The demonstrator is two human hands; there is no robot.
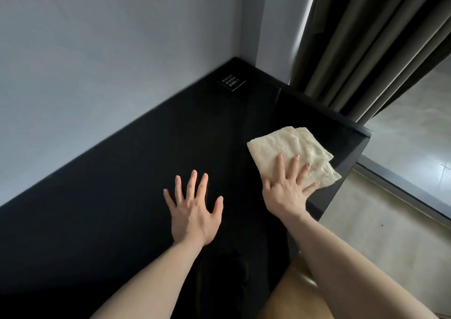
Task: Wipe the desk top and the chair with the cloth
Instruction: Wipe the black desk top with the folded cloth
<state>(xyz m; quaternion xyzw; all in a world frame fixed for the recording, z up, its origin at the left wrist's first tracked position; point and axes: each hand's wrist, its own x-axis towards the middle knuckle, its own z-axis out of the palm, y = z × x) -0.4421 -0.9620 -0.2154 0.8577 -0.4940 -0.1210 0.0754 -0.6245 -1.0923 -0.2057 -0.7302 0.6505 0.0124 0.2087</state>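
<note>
While the left hand (pixel 194 211) lay flat, fingers spread and holding nothing, the right hand's (pixel 286 188) straight fingers pressed the folded cream cloth (pixel 290 148), which extended beyond the fingertips toward the black desk top's (pixel 122 172) far-right corner.

Both bare forearms are reaching forward. The left hand (pixel 194 212) is lying palm down, fingers straight and spread wide. The right hand (pixel 286 187), just to its right and slightly farther forward, is pressing down flat, fingers splayed and straight.

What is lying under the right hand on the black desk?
The folded cream cloth lies under the right hand, whose flat fingers press it on the desk top. The desk surface beneath the cloth is covered.
</note>
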